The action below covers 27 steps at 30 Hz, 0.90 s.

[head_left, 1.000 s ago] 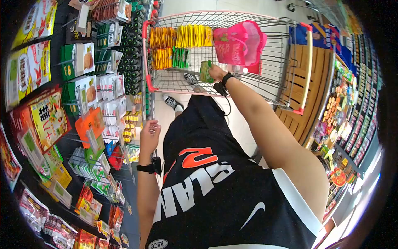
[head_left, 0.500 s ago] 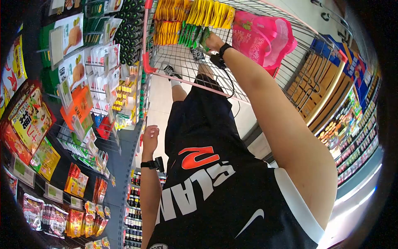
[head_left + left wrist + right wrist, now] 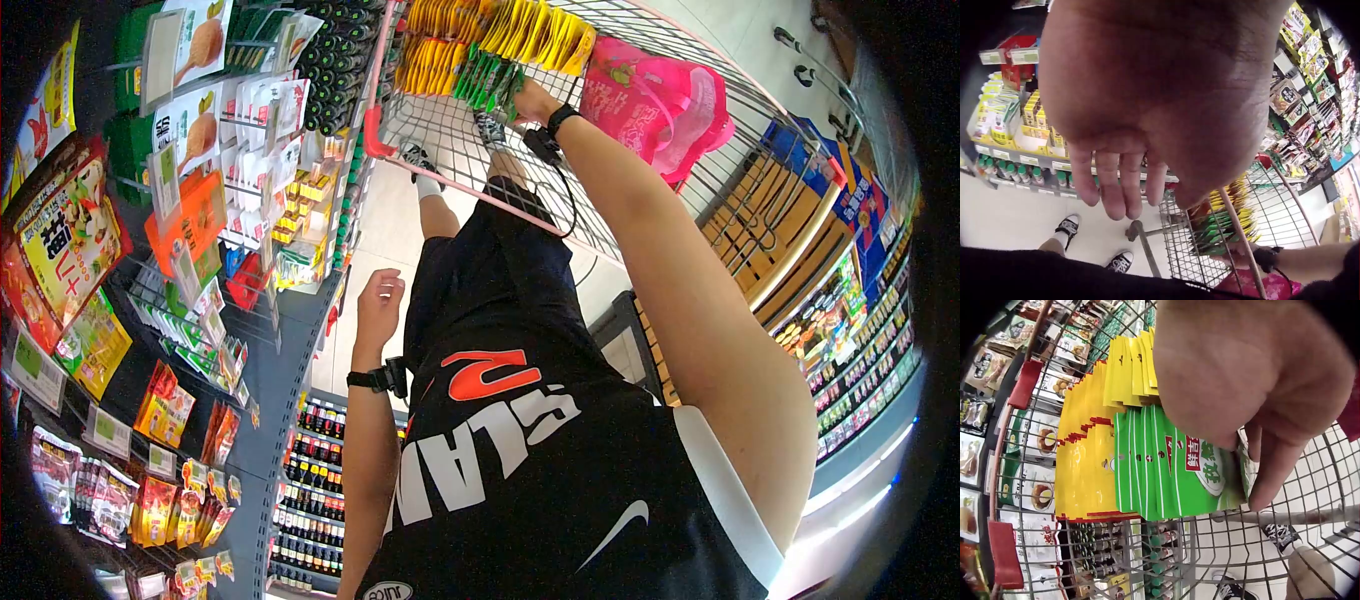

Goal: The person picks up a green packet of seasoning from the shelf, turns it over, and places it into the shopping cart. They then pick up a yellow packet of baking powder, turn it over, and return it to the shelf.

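Observation:
In the head view my right hand (image 3: 537, 102) reaches into a shopping cart (image 3: 374, 135). The right wrist view shows its thumb and fingers pinching a green seasoning packet (image 3: 1249, 464) at the end of a row of upright green packets (image 3: 1147, 462). Orange-yellow packets (image 3: 1085, 478) stand beside that row, and yellow packets (image 3: 1125, 369) line up along it, partly covered by the hand. My left hand (image 3: 381, 305) hangs by my left side, its fingers loose and holding nothing; the left wrist view shows its palm and extended fingers.
A pink bag (image 3: 655, 105) lies in the cart, right of the packets. Shelves with hanging food pouches (image 3: 70, 240) run along the left. Sauce bottles (image 3: 310, 500) stand on a lower shelf. A wooden slatted stand (image 3: 770, 215) and another product shelf (image 3: 870, 370) are on the right.
My right hand has moved left with the green packet, from mid-cart to the end of the green row. The view has shifted, and my left hand still hangs by my side.

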Motion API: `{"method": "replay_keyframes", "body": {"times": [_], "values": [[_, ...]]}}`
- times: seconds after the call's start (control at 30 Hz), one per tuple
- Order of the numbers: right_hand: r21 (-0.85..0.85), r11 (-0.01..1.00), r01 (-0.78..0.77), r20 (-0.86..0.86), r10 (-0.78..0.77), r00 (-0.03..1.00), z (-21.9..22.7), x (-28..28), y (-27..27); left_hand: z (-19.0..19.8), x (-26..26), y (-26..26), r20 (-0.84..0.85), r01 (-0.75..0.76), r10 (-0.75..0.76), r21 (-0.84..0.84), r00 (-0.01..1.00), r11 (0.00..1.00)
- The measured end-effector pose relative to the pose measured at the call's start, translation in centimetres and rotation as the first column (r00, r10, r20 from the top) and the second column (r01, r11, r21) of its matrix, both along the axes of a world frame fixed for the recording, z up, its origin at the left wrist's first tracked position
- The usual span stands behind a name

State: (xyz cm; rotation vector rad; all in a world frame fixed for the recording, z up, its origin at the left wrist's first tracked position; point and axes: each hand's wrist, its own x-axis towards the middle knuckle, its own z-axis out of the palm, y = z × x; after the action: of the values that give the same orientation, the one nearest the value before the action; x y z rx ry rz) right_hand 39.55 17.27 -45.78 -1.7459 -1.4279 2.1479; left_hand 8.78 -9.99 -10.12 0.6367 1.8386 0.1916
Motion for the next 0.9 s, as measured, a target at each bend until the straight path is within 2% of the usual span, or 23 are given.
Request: {"method": "replay_keyframes", "body": {"times": [0.07, 0.1, 0.23, 0.3, 0.43, 0.53, 0.63, 0.67, 0.7, 0.77, 0.83, 0.87, 0.9], "values": [[-0.012, 0.999, 0.052, 0.013, -0.052, 0.999, 4.3, -1.1, 0.8, -0.2, -0.7, -1.1, -0.026, 0.005, -0.005, -0.021, 1.0, 1.0], [-0.051, 0.996, 0.072, 0.046, -0.07, 0.997, 5.0, -1.4, 0.8, -0.3, -1.0, -1.9, -0.039, 0.008, -0.009, -0.033, 0.999, 0.999], [-0.288, 0.938, 0.191, 0.011, -0.196, 0.981, 9.3, -1.7, 1.5, -1.0, -1.6, -5.0, -0.052, -0.069, 0.068, -0.027, 0.996, 0.997], [-0.228, 0.958, 0.176, 0.031, -0.174, 0.984, 10.8, -2.1, 1.3, -1.6, -1.8, -6.4, -0.04, -0.074, 0.073, -0.028, 0.997, 0.997], [-0.182, 0.977, 0.113, -0.008, -0.116, 0.993, 11.3, -2.2, 1.1, -1.9, -1.2, -6.6, 0.006, -0.092, 0.091, 0.026, 0.996, 0.995], [-0.015, 0.983, 0.184, 0.103, -0.182, 0.978, 9.0, -2.6, -0.3, -1.2, -0.7, -5.0, -0.002, -0.011, 0.011, 0.022, 1.0, 1.0], [-0.148, 0.988, 0.032, 0.131, -0.013, 0.991, 9.5, -1.9, 0.2, -1.6, -1.5, -3.8, -0.008, 0.077, -0.077, 0.078, 0.997, 0.994], [-0.123, 0.983, 0.136, 0.111, -0.122, 0.986, 10.2, -2.2, -0.7, -1.6, -2.0, -3.3, -0.013, 0.11, -0.109, 0.09, 0.994, 0.99], [-0.092, 0.993, 0.078, 0.133, -0.065, 0.989, 10.3, -2.0, -0.9, -1.6, -2.5, -2.8, -0.018, 0.143, -0.142, 0.107, 0.99, 0.984], [-0.185, 0.946, 0.267, -0.047, -0.28, 0.959, 10.3, -1.5, -2.3, -2.5, -4.3, -2.9, -0.011, 0.142, -0.142, 0.157, 0.99, 0.977], [-0.224, 0.96, 0.167, -0.121, -0.197, 0.973, 10.5, -0.8, -3.0, -4.1, -6.7, -3.5, -0.026, 0.157, -0.155, 0.182, 0.988, 0.971], [-0.268, 0.931, 0.249, -0.069, -0.276, 0.959, 11.9, -1.0, -3.7, -5.3, -8.2, -3.6, -0.019, 0.146, -0.145, 0.23, 0.989, 0.962], [-0.258, 0.934, 0.246, -0.001, -0.255, 0.967, 13.4, -1.0, -4.2, -6.3, -9.7, -4.1, -0.008, 0.128, -0.13, 0.271, 0.991, 0.954]]}}
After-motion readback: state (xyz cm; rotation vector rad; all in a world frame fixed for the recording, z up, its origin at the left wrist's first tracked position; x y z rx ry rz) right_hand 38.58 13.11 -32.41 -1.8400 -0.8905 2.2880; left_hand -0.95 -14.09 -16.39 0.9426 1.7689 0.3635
